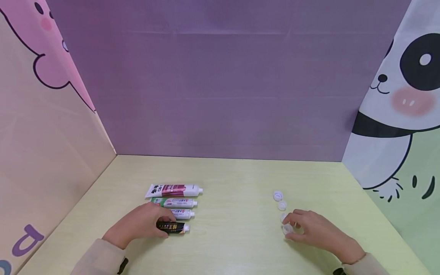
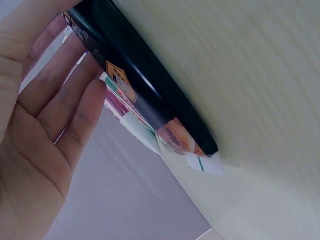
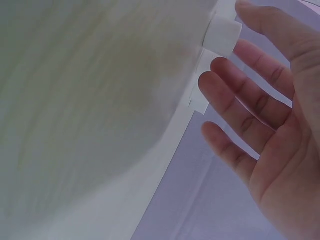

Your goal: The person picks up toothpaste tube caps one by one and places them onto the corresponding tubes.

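On the left of the table, my left hand (image 1: 148, 221) holds a black tube (image 1: 172, 228) between thumb and fingers. The tube lies flat, its white nozzle to the right; in the left wrist view its dark side (image 2: 145, 80) runs past my fingers. Behind it lie a white tube (image 1: 183, 214), partly covered by my hand, a green-and-white tube (image 1: 178, 203) and a larger white-and-maroon tube (image 1: 173, 190). On the right, my right hand (image 1: 313, 231) has thumb and index fingertips at opposite edges of the nearest small white cap (image 1: 287, 228). Other fingers spread loosely.
Further white caps continue the line: one beside my index finger (image 1: 283, 217), then another cap (image 1: 282, 205) and the farthest cap (image 1: 277, 196). A purple wall (image 1: 227, 84) stands behind the pale wooden table (image 1: 237, 198); printed panels flank both sides.
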Action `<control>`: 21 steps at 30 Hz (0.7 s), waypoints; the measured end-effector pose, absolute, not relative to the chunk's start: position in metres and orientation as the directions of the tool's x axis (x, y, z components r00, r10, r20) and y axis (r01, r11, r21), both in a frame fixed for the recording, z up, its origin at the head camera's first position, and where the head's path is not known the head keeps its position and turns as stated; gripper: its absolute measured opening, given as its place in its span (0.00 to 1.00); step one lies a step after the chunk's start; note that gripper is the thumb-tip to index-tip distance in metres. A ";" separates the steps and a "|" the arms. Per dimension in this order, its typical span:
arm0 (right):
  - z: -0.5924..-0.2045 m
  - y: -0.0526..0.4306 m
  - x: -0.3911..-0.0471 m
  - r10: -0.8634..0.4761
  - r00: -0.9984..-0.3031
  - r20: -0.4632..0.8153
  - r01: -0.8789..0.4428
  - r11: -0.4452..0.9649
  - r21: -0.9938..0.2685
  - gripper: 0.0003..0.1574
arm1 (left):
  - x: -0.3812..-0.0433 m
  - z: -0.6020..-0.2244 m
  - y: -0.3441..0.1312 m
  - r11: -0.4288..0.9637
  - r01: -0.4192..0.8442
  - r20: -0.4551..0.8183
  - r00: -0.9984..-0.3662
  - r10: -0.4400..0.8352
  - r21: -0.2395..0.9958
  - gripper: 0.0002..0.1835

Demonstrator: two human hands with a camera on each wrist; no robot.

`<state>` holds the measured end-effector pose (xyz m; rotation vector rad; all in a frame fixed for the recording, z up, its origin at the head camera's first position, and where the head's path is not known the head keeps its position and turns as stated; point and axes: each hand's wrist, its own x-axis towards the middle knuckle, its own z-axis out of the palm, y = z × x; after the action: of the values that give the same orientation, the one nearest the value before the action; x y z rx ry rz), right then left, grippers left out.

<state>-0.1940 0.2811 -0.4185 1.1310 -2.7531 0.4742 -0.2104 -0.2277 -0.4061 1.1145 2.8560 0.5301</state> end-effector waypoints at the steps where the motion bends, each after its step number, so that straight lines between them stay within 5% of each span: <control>1: -0.419 0.281 -0.194 -0.665 -0.710 0.233 -0.705 0.668 -0.240 0.15 | -0.211 -0.406 -0.228 0.685 0.652 0.092 -0.743 0.663 0.325 0.17; 21: -0.422 0.278 -0.195 -0.683 -0.683 0.257 -0.730 0.648 -0.218 0.17 | -0.209 -0.406 -0.228 0.681 0.647 0.091 -0.744 0.661 0.343 0.15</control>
<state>-0.1953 0.2782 -0.4215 1.1711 -2.7120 0.4596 -0.2094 -0.2283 -0.4057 1.1070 2.8431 0.5564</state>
